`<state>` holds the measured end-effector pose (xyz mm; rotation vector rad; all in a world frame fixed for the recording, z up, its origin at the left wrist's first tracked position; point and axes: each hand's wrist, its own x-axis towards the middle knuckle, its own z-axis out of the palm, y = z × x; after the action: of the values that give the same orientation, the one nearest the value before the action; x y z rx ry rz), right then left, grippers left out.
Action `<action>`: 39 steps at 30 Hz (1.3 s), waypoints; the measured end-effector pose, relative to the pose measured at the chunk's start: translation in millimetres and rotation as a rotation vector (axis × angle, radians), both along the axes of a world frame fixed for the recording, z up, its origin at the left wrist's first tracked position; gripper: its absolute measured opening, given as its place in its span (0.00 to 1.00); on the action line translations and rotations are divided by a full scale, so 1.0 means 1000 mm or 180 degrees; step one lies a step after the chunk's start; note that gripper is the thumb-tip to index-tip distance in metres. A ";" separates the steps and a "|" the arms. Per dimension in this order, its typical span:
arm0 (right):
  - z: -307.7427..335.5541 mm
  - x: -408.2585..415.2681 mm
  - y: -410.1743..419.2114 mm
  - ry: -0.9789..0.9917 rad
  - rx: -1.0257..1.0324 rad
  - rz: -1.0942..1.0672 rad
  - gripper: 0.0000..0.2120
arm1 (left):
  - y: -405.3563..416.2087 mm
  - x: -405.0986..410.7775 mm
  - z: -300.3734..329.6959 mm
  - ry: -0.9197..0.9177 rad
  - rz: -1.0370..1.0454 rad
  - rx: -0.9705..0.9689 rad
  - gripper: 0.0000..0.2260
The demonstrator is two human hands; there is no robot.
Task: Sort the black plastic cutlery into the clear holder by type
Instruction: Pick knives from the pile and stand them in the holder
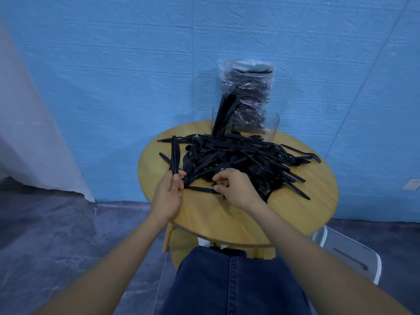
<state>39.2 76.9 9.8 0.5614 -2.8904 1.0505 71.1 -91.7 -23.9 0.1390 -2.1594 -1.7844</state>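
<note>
— Where is the black cutlery?
— Most lies in a tangled pile (238, 160) of forks, spoons and knives across the round top, handles pointing every way. One knife (201, 189) lies apart at the near edge.
— And the clear holder (244, 121)?
— Upright behind the pile. Its left compartment holds a leaning bundle (225, 115) of long black pieces; their type is unclear.

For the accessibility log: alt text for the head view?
A person's left hand holds black knives upright while the right hand picks at a cutlery pile on a round wooden table. A clear holder with some cutlery stands behind.
</note>
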 end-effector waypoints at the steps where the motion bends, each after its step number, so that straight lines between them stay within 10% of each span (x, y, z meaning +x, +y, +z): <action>1: -0.005 0.000 -0.003 0.0062 0.0184 0.0044 0.12 | -0.001 0.000 -0.001 0.0014 0.0025 0.0110 0.12; 25: -0.028 -0.003 -0.019 0.0565 0.0510 0.0236 0.20 | -0.007 -0.017 -0.022 0.0051 0.0071 -0.0278 0.12; 39: -0.041 0.025 0.058 0.0975 0.0714 -0.0994 0.14 | -0.004 -0.017 -0.020 0.0008 0.0124 -0.0629 0.12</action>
<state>64.2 135.0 -31.1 0.2350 -2.7151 0.5506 54.1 -95.3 -44.1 0.1297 -2.2995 -1.5387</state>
